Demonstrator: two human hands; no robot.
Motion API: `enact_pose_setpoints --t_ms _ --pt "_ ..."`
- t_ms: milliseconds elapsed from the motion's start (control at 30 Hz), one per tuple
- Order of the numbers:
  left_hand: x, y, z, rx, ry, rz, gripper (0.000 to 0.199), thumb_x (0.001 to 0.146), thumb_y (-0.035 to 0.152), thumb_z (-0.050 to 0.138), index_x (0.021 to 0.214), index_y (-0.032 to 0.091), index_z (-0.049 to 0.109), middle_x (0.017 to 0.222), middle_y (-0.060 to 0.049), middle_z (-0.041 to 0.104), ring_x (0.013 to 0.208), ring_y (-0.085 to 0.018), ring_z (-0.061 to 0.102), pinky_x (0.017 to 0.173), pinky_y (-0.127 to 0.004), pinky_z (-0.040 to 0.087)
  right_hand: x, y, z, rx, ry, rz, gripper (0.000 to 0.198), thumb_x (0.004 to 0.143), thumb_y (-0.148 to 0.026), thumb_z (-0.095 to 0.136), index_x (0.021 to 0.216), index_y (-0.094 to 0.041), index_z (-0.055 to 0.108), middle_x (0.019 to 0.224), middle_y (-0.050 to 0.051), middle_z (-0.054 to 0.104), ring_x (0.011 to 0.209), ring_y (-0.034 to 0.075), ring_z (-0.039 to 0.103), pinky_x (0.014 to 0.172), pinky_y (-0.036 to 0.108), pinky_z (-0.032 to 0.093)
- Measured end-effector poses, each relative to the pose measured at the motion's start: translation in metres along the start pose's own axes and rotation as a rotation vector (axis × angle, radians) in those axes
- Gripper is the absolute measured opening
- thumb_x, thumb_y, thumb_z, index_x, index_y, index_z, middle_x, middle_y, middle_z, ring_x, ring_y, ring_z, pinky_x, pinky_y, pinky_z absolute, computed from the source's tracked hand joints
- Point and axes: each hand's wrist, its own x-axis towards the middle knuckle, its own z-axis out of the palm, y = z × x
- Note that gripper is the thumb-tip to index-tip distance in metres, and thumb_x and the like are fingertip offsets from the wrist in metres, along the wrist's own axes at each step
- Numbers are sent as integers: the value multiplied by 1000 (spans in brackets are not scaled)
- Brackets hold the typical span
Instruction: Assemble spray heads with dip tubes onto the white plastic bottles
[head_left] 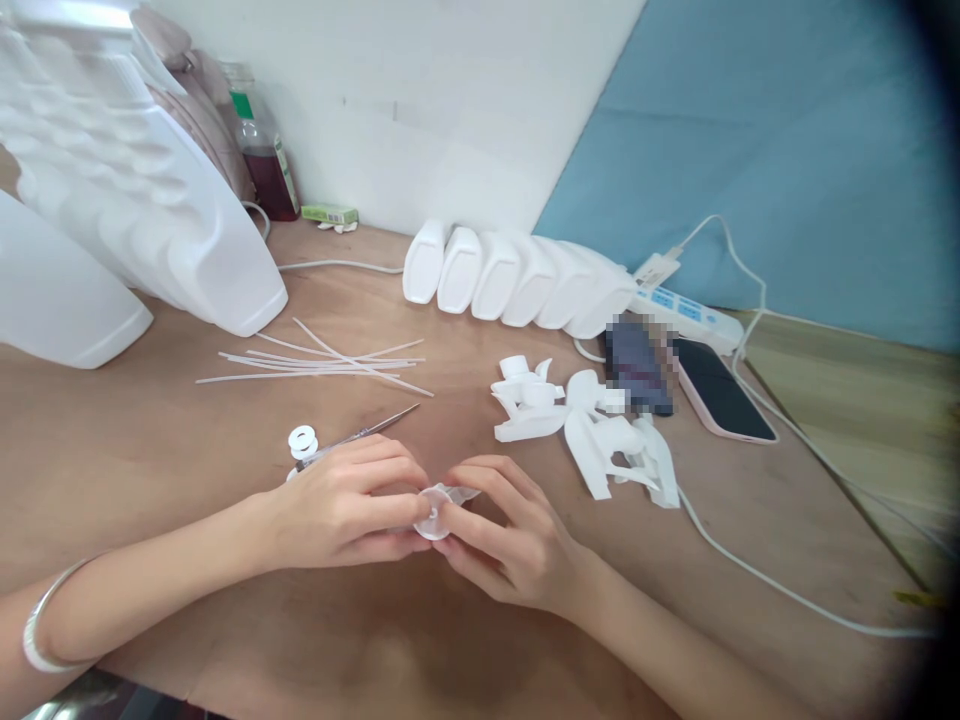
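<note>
Apparently for steadiness, the left hand (349,505) and right hand (517,535) pinch a clear part (430,525) (fingers closed on it).

Held pc (433,530) is clear-whitish. Thin tubes (337,368), rings (293,439), trigger-like parts (531,424) all plain wht. Sml bottles (459,270) + lg bottles (225,250) solid wht. Glass bottle (259,135) has dk red liquid (270,185), grn band (242,106). Flat box (330,214) lt grn. Pwr strip (701,318) wht w/ blue sockets (690,308). Phone (724,390) has blk screen, pink case. Table (150,440) brn. Wall (450,100) wht, panel (750,150) blue. Bangle (31,640) silver.
</note>
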Motion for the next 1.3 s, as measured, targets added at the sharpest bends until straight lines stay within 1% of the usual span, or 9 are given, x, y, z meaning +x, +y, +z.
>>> enact_pose_setpoints --t_ms 133,333,667,800,967,1100,1167,1233,1300 --pt "2 -1 -2 -26 -34 -29 11 83 22 55 92 18 59 79 -5 63 74 -15 55 68 -28 44 1 4 0 50 -22 10 15 79 -18 54 93 -19 61 91 8 56 80 17 52 69 33 47" --pt "3 -2 -7 122 -49 15 12 85 28 51 84 20 60 77 -2 64 67 -13 49 70 -31 38 3 7 1 89 -81 5 14 81 -21 53 92 -19 60 91 8 58 79 17 52 69 33 45" --pt "2 4 1 186 -21 -22 15 81 29 55 88 16 53 92 -6 64 78 -16 53 74 -34 36 3 8 2 217 -39 22 21 82 -18 55 102 -17 49 87 7 61 77 17 54 67 33 48" --pt "2 3 0 140 -40 -27 14 81 27 55 89 16 53 93 -7 63 79 -17 52 73 -34 36 0 8 4 291 -40 111 31 82 -22 58 108 -15 43 85 7 60 73 16 53 65 31 48" --pt "1 4 -1 66 -90 -82 15 82 28 55 91 16 53 93 -7 62 82 -18 53 75 -33 36 1 6 3 294 -86 113 29 82 -20 57 107 -14 44 90 9 60 79 17 54 68 32 48" --pt "5 1 -12 -31 -115 -97 27 81 38 53 96 16 51 95 -7 60 87 -19 53 80 -34 36 2 4 2 278 -117 98 33 81 -20 57 110 -14 43 94 10 60 80 19 54 69 33 47" --pt "7 -7 -27 33 -45 -180 25 84 35 48 100 15 50 96 -8 60 89 -19 53 79 -33 37 2 3 1 260 -119 99 34 80 -18 56 111 -14 43 94 10 61 79 19 54 69 34 47" --pt "7 -18 -47 261 -29 -376 21 87 29 41 97 15 53 95 -8 59 88 -20 53 76 -32 38 2 2 1 241 -123 100 35 80 -16 54 112 -14 42 94 10 61 79 19 54 70 34 47" --pt "1 -30 -67 532 -179 -632 22 88 27 40 91 16 58 92 -8 60 84 -21 55 69 -32 37 2 2 0 227 -122 95 35 80 -15 53 113 -14 42 94 10 61 79 19 54 70 34 47"
